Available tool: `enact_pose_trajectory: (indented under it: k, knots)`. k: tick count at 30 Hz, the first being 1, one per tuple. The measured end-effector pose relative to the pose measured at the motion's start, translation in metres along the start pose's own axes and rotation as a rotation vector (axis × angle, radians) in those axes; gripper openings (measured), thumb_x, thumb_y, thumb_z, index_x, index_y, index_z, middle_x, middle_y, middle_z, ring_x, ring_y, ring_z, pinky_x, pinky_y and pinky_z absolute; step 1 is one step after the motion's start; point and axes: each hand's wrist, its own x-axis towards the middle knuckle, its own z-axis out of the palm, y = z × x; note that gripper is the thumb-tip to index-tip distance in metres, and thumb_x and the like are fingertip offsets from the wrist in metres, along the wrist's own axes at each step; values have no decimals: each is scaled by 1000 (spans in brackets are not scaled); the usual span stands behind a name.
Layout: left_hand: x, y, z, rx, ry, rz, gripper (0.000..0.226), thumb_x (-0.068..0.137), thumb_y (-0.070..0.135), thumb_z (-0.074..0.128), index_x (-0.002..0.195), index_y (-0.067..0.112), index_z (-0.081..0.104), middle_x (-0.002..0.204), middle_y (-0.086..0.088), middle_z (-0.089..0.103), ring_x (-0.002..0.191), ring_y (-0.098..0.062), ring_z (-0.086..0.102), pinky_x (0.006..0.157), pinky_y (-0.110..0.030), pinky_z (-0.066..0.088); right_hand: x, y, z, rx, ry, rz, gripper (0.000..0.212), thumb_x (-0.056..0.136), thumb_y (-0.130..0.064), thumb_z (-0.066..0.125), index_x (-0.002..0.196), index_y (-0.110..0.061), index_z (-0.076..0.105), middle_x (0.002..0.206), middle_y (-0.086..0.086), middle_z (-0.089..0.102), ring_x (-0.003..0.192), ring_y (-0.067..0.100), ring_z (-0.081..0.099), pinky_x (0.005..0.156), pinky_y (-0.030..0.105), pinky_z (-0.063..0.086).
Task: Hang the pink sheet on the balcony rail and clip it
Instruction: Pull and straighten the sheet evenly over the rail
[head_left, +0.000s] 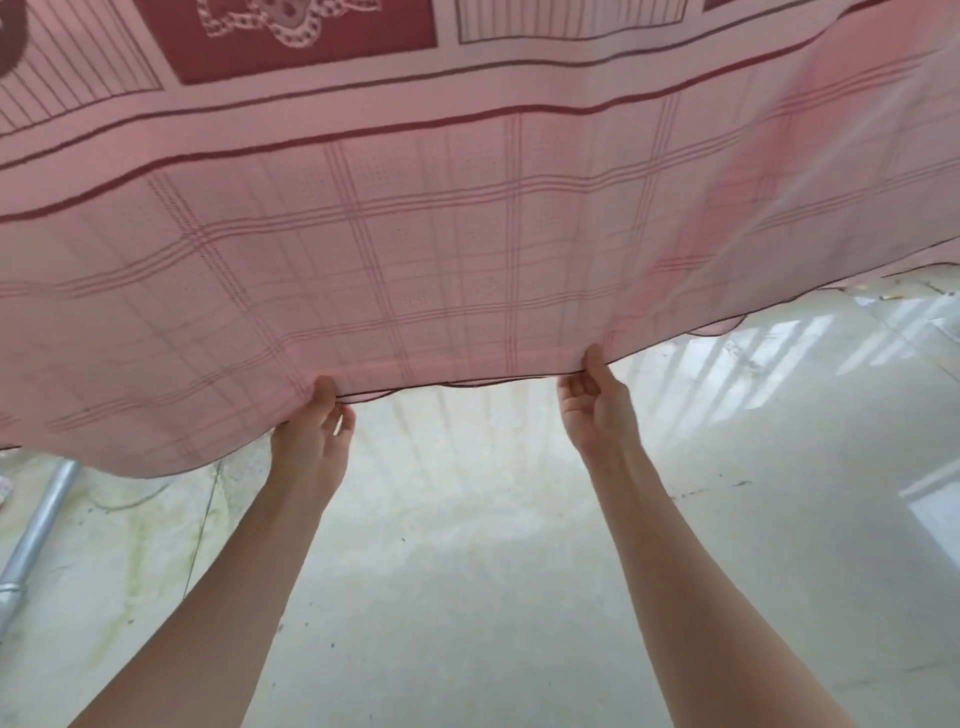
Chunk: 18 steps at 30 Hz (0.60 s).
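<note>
- Both forearms are reaching toward twelve o'clock, lifting the cloth's near edge for spreading.
- Left hand (311, 441) and right hand (597, 410) are each pinching the hem of the pink sheet (415, 249).
- Sheet is billowing overhead across the upper view, above the pale floor (493, 571); the rail is not showing.

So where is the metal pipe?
In the head view, the pipe is at the far left, slanting across the floor just below the sheet's edge, left of the left hand.

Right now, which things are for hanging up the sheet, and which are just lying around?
For the job:
- pink checked cloth sheet with dark red stripes
- left hand, pinching the sheet's near edge
- right hand, pinching the same edge

Just lying about:
- grey metal pipe on the pale concrete floor

No rail or clips show.
</note>
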Motion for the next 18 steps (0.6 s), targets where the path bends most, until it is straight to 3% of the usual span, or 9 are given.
enact_pose_trajectory:
  k: [3, 5, 8, 10, 13, 16, 18]
  knots:
    - [-9, -9, 7, -3, -71, -49, 3, 92, 21, 52, 95, 21, 54, 98, 8, 58, 100, -11, 50, 79, -27, 45, -6, 4, 1, -11, -2, 13, 9, 90, 3, 52, 89, 0, 61, 73, 5, 73, 68, 11, 70, 71, 21, 57]
    - [-22, -29, 19, 155, -265, -141, 27, 92, 40, 45, 113, 23, 51, 124, 7, 51, 119, -14, 44, 100, -35, 35, -10, 5, 1, -43, -5, 31, 9, 89, 2, 53, 92, 0, 61, 78, 4, 73, 73, 10, 70, 77, 22, 57]
    - [-46, -67, 50, 369, -520, -322, 80, 69, 59, 57, 138, 25, 34, 143, 6, 37, 133, -16, 31, 107, -39, 28, -18, 3, 0, -266, -1, 62, 9, 92, -8, 54, 94, -9, 62, 92, -2, 69, 92, 9, 63, 90, 25, 48]
    - [-59, -87, 74, 419, -555, -376, 65, 76, 50, 57, 133, 27, 37, 145, 6, 33, 137, -17, 27, 110, -39, 27, -23, -3, -3, -527, 21, 73, 8, 91, -19, 56, 95, -18, 62, 104, -9, 64, 106, 8, 54, 95, 28, 34]
    - [-65, -106, 97, 428, -452, -322, 33, 85, 33, 61, 115, 26, 51, 127, 13, 47, 130, -16, 35, 106, -36, 32, -26, -15, -12, -699, 34, 53, 9, 88, -27, 59, 95, -23, 64, 110, -12, 63, 115, 8, 51, 95, 32, 29]
    - [-62, -114, 98, 375, -380, -238, 15, 85, 21, 63, 100, 22, 60, 110, 11, 61, 114, -13, 52, 89, -28, 42, -22, -24, -15, -746, 7, 70, 11, 86, -26, 59, 95, -22, 65, 108, -13, 63, 117, 10, 51, 93, 34, 29]
    - [-60, -114, 92, 317, -374, -242, 9, 87, 14, 60, 96, 16, 61, 99, 4, 65, 95, -11, 60, 78, -25, 45, -19, -28, -12, -712, -107, 138, 21, 90, -22, 54, 108, -18, 62, 124, -7, 60, 123, 11, 47, 97, 36, 28]
